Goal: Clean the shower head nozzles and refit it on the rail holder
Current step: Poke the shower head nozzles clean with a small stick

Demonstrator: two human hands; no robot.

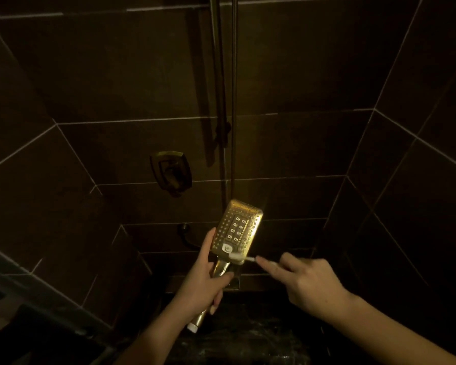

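A gold rectangular shower head (237,227) faces me, nozzle plate up, low in the middle of the view. My left hand (204,279) grips its handle, thumb along the head's left edge. My right hand (299,281) holds a small white brush (241,258), like a toothbrush, with its bristles against the lower edge of the nozzle plate. The vertical rail (220,75) runs up the tiled wall above, with a dark holder (223,133) on it.
Dark brown wall tiles surround the shower corner. A gold mixer valve handle (171,171) is on the wall left of the rail. A hose outlet (184,229) sits low on the wall. A dark marbled ledge (248,335) lies below my hands.
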